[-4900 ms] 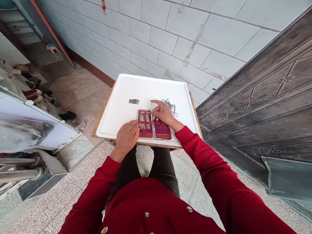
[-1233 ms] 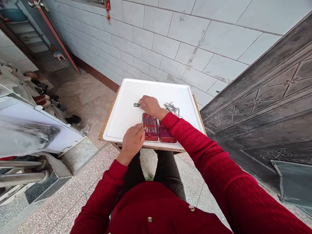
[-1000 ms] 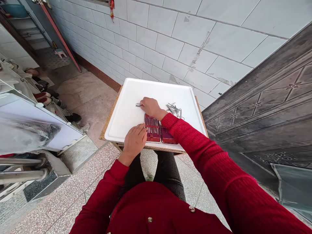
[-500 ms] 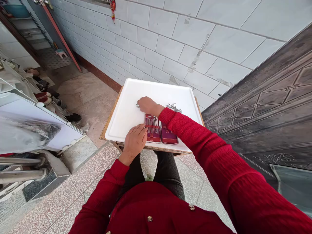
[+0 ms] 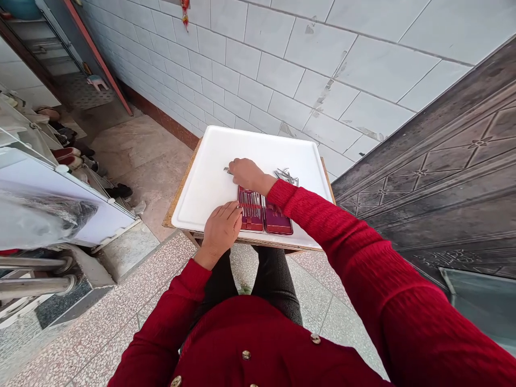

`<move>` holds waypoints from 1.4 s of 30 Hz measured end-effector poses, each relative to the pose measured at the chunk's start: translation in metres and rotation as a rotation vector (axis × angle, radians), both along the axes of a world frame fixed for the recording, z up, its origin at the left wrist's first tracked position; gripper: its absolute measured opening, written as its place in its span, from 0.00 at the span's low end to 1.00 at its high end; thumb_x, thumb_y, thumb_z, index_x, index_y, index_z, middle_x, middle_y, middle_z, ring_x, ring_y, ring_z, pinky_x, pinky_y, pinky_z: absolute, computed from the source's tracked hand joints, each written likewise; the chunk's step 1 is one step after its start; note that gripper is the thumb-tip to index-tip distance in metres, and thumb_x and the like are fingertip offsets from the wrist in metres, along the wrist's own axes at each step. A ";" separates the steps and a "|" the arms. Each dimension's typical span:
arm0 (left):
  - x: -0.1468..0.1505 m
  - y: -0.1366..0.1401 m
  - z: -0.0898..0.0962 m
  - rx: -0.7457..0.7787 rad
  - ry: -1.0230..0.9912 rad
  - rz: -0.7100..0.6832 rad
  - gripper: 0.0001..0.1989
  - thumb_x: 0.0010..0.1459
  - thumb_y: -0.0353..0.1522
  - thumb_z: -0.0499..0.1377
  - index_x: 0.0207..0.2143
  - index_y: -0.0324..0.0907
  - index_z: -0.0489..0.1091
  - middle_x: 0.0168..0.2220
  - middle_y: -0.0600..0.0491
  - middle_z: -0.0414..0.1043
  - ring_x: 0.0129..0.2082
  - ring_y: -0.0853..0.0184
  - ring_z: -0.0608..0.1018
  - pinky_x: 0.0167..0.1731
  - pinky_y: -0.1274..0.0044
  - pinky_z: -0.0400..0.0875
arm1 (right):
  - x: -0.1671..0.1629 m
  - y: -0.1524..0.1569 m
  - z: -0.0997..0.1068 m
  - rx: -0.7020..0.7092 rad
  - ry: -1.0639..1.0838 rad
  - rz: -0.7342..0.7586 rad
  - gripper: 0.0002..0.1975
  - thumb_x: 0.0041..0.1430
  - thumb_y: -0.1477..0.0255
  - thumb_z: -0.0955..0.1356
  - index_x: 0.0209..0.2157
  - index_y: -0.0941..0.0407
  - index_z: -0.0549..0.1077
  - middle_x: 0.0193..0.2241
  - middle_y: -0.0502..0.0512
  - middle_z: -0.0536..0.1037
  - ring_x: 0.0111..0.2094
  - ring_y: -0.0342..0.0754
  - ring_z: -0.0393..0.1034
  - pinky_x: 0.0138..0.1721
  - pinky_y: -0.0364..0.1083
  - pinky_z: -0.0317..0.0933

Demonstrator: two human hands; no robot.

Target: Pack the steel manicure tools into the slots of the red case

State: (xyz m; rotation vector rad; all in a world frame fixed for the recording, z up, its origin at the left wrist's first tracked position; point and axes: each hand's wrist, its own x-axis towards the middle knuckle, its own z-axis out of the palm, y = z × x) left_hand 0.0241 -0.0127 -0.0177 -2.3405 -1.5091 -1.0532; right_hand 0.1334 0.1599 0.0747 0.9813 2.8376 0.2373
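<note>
An open dark-red manicure case (image 5: 278, 224) lies on a white board, with several slim metal tools (image 5: 250, 203) strapped in its left half. My left hand (image 5: 221, 228) is closed at the case's left edge, fingertips on the rim. Beyond the case, my right hand (image 5: 246, 173) reaches across with its fingers pinched low over the board. A small flat silvery metal tool (image 5: 228, 170) sticks out to the left of those fingers; the rest of it is hidden. My right forearm covers part of the case's right half.
Several loose metal tools (image 5: 287, 176) lie in a pile right of my right hand. The white board (image 5: 201, 188) has a raised rim and sits on a wooden table (image 5: 171, 215). A tiled wall (image 5: 258, 70) stands behind, a dark carved panel (image 5: 443, 161) at right.
My right hand has shifted slightly, and more of the small metal tool shows beside its fingers. My left hand stays at the case. The whole view has moved a little.
</note>
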 end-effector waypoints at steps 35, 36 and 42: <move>0.002 -0.001 0.005 -0.123 -0.039 -0.019 0.16 0.72 0.29 0.52 0.53 0.41 0.77 0.58 0.42 0.80 0.59 0.55 0.80 0.59 0.59 0.77 | 0.087 -0.130 0.012 -0.346 0.009 0.047 0.10 0.61 0.82 0.65 0.41 0.62 0.78 0.36 0.62 0.80 0.33 0.50 0.68 0.34 0.49 0.50; 0.002 -0.001 0.005 -0.113 -0.033 -0.019 0.16 0.72 0.29 0.52 0.52 0.41 0.77 0.58 0.41 0.80 0.59 0.55 0.80 0.58 0.59 0.77 | 0.086 -0.130 0.011 -0.346 0.018 0.050 0.10 0.61 0.81 0.65 0.41 0.62 0.77 0.36 0.63 0.80 0.33 0.50 0.68 0.34 0.49 0.50; 0.002 -0.002 0.006 -0.103 -0.016 -0.007 0.16 0.73 0.29 0.51 0.52 0.40 0.78 0.57 0.42 0.80 0.59 0.55 0.80 0.59 0.60 0.76 | 0.080 -0.130 0.004 -0.341 0.065 0.081 0.08 0.66 0.79 0.65 0.44 0.63 0.75 0.39 0.63 0.78 0.35 0.49 0.67 0.35 0.48 0.53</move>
